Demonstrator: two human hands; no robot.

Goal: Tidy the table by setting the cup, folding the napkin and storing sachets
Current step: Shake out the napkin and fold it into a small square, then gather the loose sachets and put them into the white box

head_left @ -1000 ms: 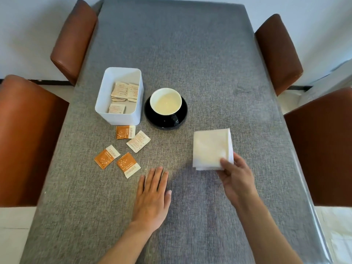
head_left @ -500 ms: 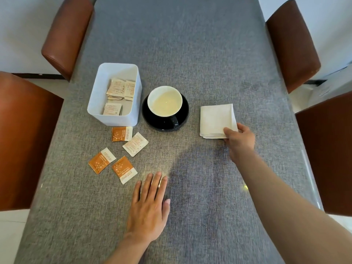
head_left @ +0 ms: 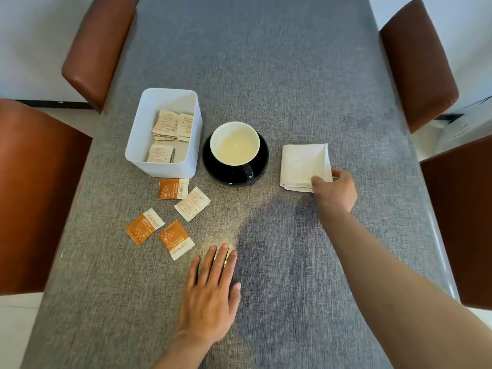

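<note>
A folded white napkin (head_left: 303, 166) lies flat on the grey table, right of the cup. My right hand (head_left: 335, 190) pinches its near right corner. A white cup (head_left: 234, 143) with pale liquid stands on a black saucer (head_left: 262, 166) at the centre. Left of it a white box (head_left: 186, 121) holds several sachets. Several loose sachets lie in front of the box: an orange one (head_left: 173, 188), a white one (head_left: 192, 204), and two more orange ones (head_left: 144, 226) (head_left: 176, 239). My left hand (head_left: 211, 296) rests flat on the table, fingers spread, holding nothing.
The table (head_left: 266, 62) is covered in grey cloth. Brown leather chairs stand at the left (head_left: 34, 193) (head_left: 98, 46) and at the right (head_left: 418, 62) (head_left: 463, 219). White floor shows beyond both long edges.
My right hand has carried the folded napkin away from me and set it down beside the saucer. The left hand stays flat on the table.
</note>
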